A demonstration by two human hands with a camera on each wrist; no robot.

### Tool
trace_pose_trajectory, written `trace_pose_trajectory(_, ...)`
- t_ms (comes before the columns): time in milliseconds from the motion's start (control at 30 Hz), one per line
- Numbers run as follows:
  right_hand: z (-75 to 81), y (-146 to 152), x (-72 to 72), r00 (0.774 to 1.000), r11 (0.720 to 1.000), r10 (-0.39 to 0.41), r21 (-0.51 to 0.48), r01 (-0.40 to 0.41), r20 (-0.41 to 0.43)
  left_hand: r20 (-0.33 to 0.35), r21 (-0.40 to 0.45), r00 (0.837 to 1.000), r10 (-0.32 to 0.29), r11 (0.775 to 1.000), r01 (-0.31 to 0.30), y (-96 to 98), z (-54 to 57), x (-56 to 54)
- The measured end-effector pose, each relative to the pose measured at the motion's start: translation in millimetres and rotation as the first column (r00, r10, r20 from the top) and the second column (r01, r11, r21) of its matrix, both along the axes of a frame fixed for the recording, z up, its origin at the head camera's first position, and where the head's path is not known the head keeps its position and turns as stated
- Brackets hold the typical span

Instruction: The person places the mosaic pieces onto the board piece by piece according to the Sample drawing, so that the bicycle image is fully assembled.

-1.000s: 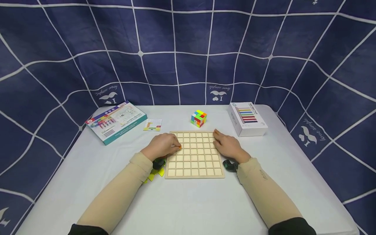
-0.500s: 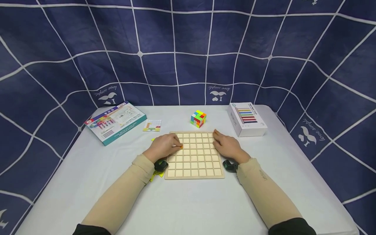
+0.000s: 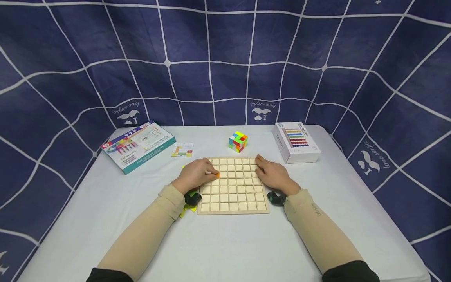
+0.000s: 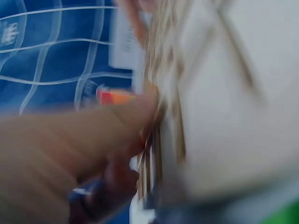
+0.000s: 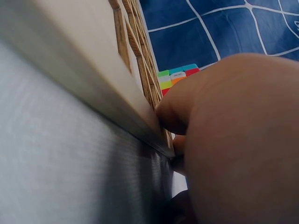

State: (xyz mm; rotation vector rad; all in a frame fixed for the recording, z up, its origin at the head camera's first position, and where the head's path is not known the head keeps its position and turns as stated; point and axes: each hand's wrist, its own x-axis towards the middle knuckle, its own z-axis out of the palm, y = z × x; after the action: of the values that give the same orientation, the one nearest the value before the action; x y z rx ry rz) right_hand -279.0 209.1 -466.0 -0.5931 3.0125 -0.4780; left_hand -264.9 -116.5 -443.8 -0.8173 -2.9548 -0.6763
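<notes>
A pale wooden grid board (image 3: pixel 233 197) with raised square cells lies flat at the middle of the table. My left hand (image 3: pixel 195 174) is over its left side, pinching a small orange tile (image 3: pixel 217 175) between thumb and fingertips, right at the cells. The left wrist view is blurred, with the thumb close over the grid. On the board's right edge, my right hand (image 3: pixel 273 177) holds the rim near the far corner; in the right wrist view the thumb (image 5: pixel 175 109) lies at the rim, other fingers partly hidden. Yellow tiles (image 3: pixel 188 208) lie partly under the left wrist.
Behind the board sits a colourful puzzle cube (image 3: pixel 238 141). A small printed pattern card (image 3: pixel 182 149) lies left of it, beside a flat teal-edged box (image 3: pixel 139 147). To the back right stands a white box (image 3: pixel 297 143). A dark blue checked curtain (image 3: pixel 225 51) hangs behind the table.
My left hand has shifted slightly right over the board with the orange tile, more of which now shows. My right hand stays at the board's edge.
</notes>
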Motion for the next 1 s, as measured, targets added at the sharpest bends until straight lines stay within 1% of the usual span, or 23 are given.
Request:
trace_pose_trajectory(67,-0.4,-1,0.0,1.0,1.0,0.001,-0.002,-0.001,-0.003,-0.013,-0.012,1.0,-0.014,1.0,0.014,-3.0,2.5,0.3)
trace_pose_trajectory(133,-0.8,-2,-0.3,1.0,1.0,0.001,-0.001,-0.001,-0.003,-0.019,-0.012,1.0,-0.002,1.0,0.002,-8.3,9.3,0.7)
trace_pose_trajectory(167,-0.7,-2,-0.3,1.0,1.0,0.001,-0.002,-0.001,-0.001,-0.023,-0.007,1.0,0.016,1.0,-0.016,-12.5,14.0,0.3)
trace_pose_trajectory(233,-0.1,-2,-0.4,1.0,1.0,0.001,-0.01,-0.001,0.002,-0.027,0.007,0.996,0.081,0.997,-0.081,-23.3,25.4,-0.8)
trace_pose_trajectory(333,1.2,-1,-0.6,1.0,1.0,-0.001,-0.018,0.001,0.005,-0.017,0.012,0.981,0.192,0.981,-0.192,-45.1,42.0,-3.9)
trace_pose_trajectory(400,2.0,0,-0.7,1.0,1.0,-0.004,-0.016,0.004,0.005,0.011,0.001,0.968,0.25,0.968,-0.25,-60.9,48.6,-6.2)
trace_pose_trajectory(433,2.3,0,-0.7,1.0,1.0,-0.005,-0.015,0.005,0.004,0.025,-0.014,0.963,0.268,0.963,-0.268,-68.5,49.6,-7.5)
trace_pose_trajectory(533,2.5,1,-1.3,1.0,1.0,-0.002,-0.012,0.002,0.002,0.077,-0.058,0.95,0.302,0.953,-0.299,-87.2,46.0,-12.1)
trace_pose_trajectory(633,1.4,1,-1.4,1.0,1.0,-0.001,-0.016,0.001,0.001,0.13,-0.107,0.94,0.315,0.947,-0.303,-96.0,36.2,-16.3)
trace_pose_trajectory(733,-0.7,1,-1.2,1.0,1.0,-0.005,-0.021,0.005,0.004,0.172,-0.128,0.932,0.319,0.945,-0.3,-95.7,25.5,-19.7)
trace_pose_trajectory(800,-1.2,2,-0.9,1.0,1.0,-0.007,-0.025,0.007,0.007,0.193,-0.125,0.926,0.324,0.944,-0.304,-93.3,19.1,-21.6)
trace_pose_trajectory(900,-1.0,2,-0.9,1.0,1.0,-0.004,-0.03,0.004,0.008,0.203,-0.11,0.921,0.333,0.942,-0.316,-90.4,12.2,-23.7)
trace_pose_trajectory(1000,0.2,2,-1.3,1.0,1.0,0.001,-0.03,-0.001,0.007,0.188,-0.091,0.921,0.342,0.939,-0.331,-88.4,8.7,-25.0)
